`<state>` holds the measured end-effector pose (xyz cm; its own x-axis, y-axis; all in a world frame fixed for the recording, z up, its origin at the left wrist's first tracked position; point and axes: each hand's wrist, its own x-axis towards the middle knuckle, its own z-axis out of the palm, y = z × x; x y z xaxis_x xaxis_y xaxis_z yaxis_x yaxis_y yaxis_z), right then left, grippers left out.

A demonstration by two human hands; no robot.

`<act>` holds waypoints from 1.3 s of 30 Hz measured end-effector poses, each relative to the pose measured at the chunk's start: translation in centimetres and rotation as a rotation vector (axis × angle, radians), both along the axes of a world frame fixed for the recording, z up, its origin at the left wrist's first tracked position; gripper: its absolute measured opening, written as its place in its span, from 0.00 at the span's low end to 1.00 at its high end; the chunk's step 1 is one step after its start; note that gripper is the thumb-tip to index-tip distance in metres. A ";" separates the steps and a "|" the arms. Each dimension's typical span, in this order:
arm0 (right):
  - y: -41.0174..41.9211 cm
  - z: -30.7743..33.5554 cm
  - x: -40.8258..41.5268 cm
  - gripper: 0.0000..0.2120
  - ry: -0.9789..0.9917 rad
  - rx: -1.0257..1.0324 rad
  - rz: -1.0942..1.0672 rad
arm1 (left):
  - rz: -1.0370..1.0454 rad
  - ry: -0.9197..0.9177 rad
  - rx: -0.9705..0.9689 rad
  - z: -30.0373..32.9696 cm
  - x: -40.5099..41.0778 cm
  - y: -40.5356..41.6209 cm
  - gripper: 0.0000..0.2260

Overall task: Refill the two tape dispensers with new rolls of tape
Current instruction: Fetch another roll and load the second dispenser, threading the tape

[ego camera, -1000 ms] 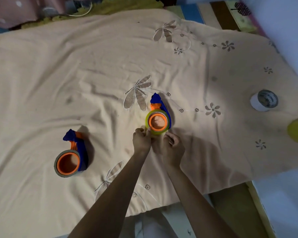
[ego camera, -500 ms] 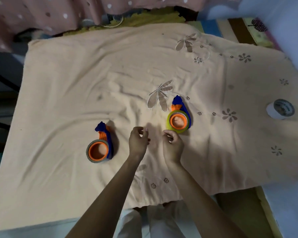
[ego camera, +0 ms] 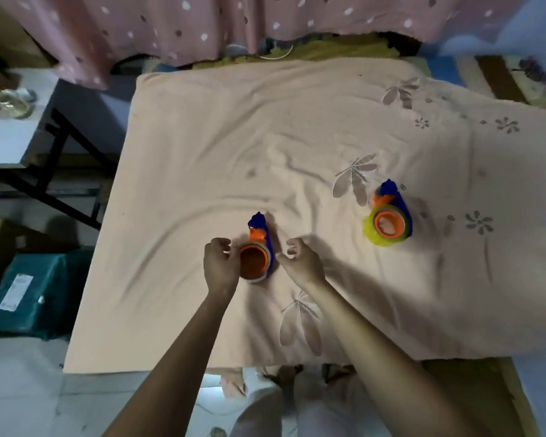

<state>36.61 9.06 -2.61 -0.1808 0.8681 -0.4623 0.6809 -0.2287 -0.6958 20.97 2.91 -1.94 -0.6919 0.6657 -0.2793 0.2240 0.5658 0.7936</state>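
a yellow-roll dispenser lies well apart on the floral sheet. both dispensers' blue noses point away. the left hand and right hand, fingers loosely curled, flank the grey-roll dispenser, seemingly gripping nothing.

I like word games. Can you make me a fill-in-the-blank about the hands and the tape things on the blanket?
1. There are ____ tape dispensers on the blanket.
2. The dispenser on the right carries a roll of ____ tape.
3. The left hand and the right hand are on either side of the dispenser with the ____ roll.
4. The fingers of the right hand hold ____.

Missing words: two; yellow; grey; nothing
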 end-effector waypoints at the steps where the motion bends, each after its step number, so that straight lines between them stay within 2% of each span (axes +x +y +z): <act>1: -0.3 -0.3 -0.7 0.23 -0.024 -0.016 0.036 | 0.005 -0.004 -0.040 -0.6 -0.8 -0.5 0.12; 4: -1.2 -0.9 -2.4 0.22 -0.057 -0.042 0.108 | -0.040 -0.061 -0.142 -2.3 -2.4 -1.7 0.17; 7: -1.8 -1.3 -3.3 0.19 -0.097 0.007 0.127 | -0.103 -0.187 -0.193 -4.1 -3.0 -2.0 0.27; 10: -2.1 -1.6 -3.6 0.19 -0.132 0.058 0.116 | -0.158 -0.245 -0.233 -5.1 -2.9 -1.6 0.30; 13: -2.3 -1.5 -3.7 0.22 -0.126 0.088 0.119 | -0.214 -0.228 -0.248 -4.4 -2.2 -1.1 0.24; 17: -2.8 -1.4 -3.6 0.21 -0.094 0.108 0.131 | -0.231 -0.124 -0.263 -4.0 -1.7 -1.7 0.12; 20: -3.5 -1.4 -3.7 0.22 -0.092 0.098 0.160 | -0.205 -0.095 -0.241 -4.0 -1.5 -3.1 0.08; 28: -4.1 -1.7 -3.8 0.24 -0.050 0.100 0.182 | -0.157 -0.129 -0.223 -4.3 -1.4 -3.9 0.09; 30: -3.6 -1.3 -3.5 0.22 -0.097 0.123 0.201 | -0.161 -0.150 -0.227 -4.5 -1.8 -3.9 0.08; 35: -1.4 -0.8 -2.2 0.15 -0.353 0.178 0.288 | -0.182 -0.170 -0.248 -4.5 -2.3 -3.9 0.10; 37: -1.2 -0.6 -2.1 0.12 -0.373 0.211 0.316 | -0.203 -0.188 -0.266 -4.8 -2.7 -3.9 0.11; 39: -1.8 -0.5 -2.3 0.13 -0.381 0.313 0.316 | -0.233 -0.221 -0.265 -5.5 -3.3 -3.9 0.16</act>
